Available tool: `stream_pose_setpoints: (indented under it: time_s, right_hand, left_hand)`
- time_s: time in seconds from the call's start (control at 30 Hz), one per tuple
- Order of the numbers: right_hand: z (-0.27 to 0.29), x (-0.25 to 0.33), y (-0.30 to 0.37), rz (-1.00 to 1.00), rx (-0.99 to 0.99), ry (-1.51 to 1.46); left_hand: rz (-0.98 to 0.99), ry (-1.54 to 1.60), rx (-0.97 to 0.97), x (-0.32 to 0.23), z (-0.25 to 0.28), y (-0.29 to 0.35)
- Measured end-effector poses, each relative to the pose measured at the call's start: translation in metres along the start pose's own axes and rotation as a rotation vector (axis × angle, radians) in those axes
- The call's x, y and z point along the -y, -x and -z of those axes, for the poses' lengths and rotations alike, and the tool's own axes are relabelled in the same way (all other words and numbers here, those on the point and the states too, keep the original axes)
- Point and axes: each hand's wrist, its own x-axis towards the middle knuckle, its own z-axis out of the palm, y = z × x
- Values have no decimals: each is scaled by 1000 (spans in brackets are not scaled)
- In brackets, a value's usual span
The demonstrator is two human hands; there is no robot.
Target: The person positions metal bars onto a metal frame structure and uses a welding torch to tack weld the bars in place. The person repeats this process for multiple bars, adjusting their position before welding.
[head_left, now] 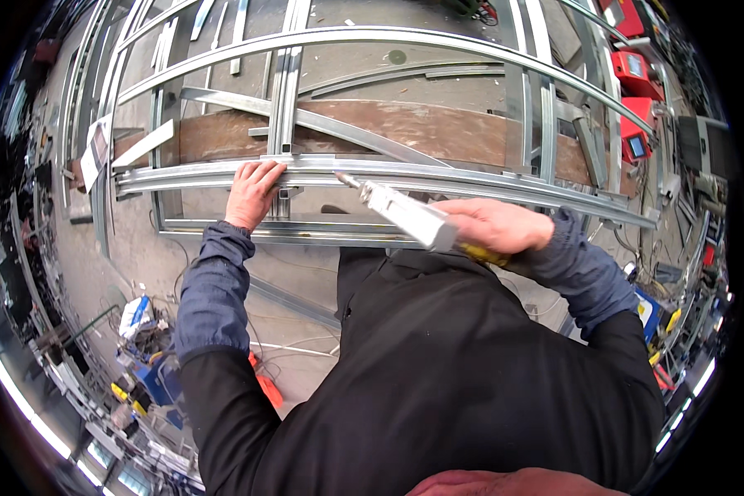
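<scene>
Handheld silver tool, yellow at its base, one, above the near metal rail.
I have it wrapped in my right grip, pointed tip slanting up and left over the rail; whether they touch, I cannot tell. Left grip: fingers together, laid over the same rail near an upright post; clasped or merely resting, I cannot tell. Beyond: diagonal metal strip, brown panel. Far right: red machines.

Before the person lies a frame, a board beneath it, a strip slanting over the board; a power tool is over its near side, boxes far right.
</scene>
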Motion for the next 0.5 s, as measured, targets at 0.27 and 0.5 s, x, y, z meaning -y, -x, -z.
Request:
stream_pose_setpoints:
  time_s: [0.27,0.5]
  right_hand:
    - [90,22,-43,-413,140,-266]
    - [109,-12,-97,-556,221,-426]
  left_hand:
    - [-26,-25,-22,1,-6,-7]
    - [-3,11,-26,1,-8,-7]
